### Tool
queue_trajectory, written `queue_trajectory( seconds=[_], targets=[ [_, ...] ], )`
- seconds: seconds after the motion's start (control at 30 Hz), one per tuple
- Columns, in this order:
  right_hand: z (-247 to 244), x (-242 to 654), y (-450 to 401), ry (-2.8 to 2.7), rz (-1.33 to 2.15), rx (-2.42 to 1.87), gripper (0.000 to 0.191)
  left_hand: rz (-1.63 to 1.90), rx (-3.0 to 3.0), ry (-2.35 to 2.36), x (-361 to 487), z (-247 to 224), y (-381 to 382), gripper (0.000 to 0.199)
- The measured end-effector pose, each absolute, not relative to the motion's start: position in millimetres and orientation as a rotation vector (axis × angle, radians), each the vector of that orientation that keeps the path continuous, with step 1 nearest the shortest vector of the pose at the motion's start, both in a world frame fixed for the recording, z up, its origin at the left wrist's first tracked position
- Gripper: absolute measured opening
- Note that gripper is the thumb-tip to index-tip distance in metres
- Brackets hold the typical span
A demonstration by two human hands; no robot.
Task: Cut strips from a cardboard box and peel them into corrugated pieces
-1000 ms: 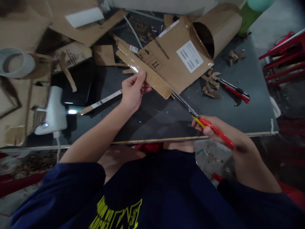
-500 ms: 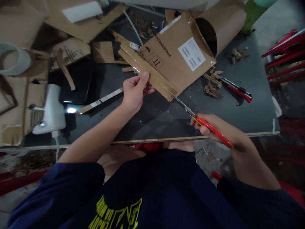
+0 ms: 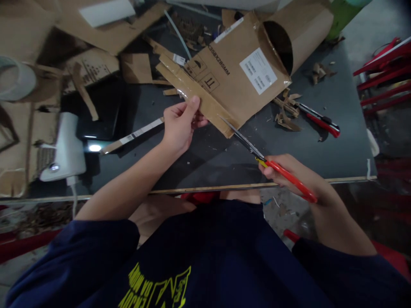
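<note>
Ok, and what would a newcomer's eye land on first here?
Probably the red-handled scissors in the right hand, blades at the near edge of the cardboard the left hand holds. Next, the white label near that cardboard's right end, and the bright spot of light at left, beside the white block.

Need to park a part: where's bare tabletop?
Mostly bare, scraps aside: the patch between left hand, red-handled scissors and front edge; another between utility knife and that edge. Crowded: left and far sides, with cardboard pieces.
</note>
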State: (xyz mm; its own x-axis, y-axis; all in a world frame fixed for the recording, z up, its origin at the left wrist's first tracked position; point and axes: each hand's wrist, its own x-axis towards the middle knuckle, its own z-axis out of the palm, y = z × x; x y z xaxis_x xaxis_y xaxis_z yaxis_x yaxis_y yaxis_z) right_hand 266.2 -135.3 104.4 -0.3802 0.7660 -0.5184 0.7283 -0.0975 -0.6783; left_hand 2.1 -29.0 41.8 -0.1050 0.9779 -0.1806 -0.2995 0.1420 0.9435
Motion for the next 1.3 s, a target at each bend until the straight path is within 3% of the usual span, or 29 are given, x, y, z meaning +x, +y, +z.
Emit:
queue_trajectory(
  seconds=[0.13,0.23,0.3,0.43,0.7,1.3],
  targets=[
    [101,269,-138,-1.996,1.592,-1.682,0.067,1.229,0.832,0.935,-4,43,-30,0.025],
    [99,270,-140,-1.881,1.755,-1.535,0.066,1.086,0.934,0.597,-9,43,-31,0.067],
    [99,270,-139,-1.878,1.830,-1.433,0.067,1.002,1.003,0.516,-11,41,-31,0.079],
    [97,272,-139,-1.965,1.827,-1.240,0.076,1.000,1.084,0.601,-11,37,-32,0.071],
    [94,275,-139,-1.961,1.806,-1.246,0.090,1.054,1.018,0.738,-7,45,-36,0.067],
    [111,255,-137,-2.050,1.623,-1.614,0.083,1.068,1.081,0.682,-13,42,-34,0.070]
  ],
)
